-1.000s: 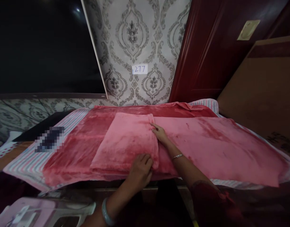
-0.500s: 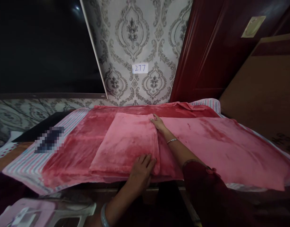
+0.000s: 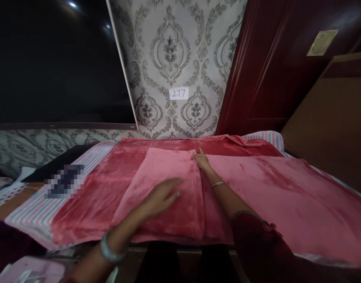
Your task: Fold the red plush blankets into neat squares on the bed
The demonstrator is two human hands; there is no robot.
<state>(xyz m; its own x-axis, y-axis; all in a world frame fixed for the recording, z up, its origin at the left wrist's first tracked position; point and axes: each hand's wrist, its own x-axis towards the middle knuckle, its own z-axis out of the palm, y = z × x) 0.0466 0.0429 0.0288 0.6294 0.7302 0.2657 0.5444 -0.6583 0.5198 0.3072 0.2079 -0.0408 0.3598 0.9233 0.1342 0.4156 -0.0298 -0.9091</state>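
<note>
A pink plush blanket (image 3: 274, 188) lies spread out, with one part folded into a rectangular flap (image 3: 168, 165) near the middle. My left hand (image 3: 162, 196), slightly blurred, is over this flap with fingers apart and nothing held. Whether it touches the cloth I cannot tell. My right hand (image 3: 201, 160) is at the flap's far right corner, its thumb on the folded edge and one finger pointing away; the other fingers are mostly hidden, closed on the blanket's edge.
Beneath the blanket is a striped cloth (image 3: 30, 216). A blurred-out dark item (image 3: 65, 181) rests on it at left. Behind stand a television (image 3: 56, 67) and a patterned wall with a paper label (image 3: 178, 93). A cardboard box (image 3: 330, 118) is at right, a pink-lidded container (image 3: 35, 269) at lower left.
My left hand has moved off the flap's near right corner, leftward and farther over the flap. My right hand stays at the far corner. The view has shifted slightly.
</note>
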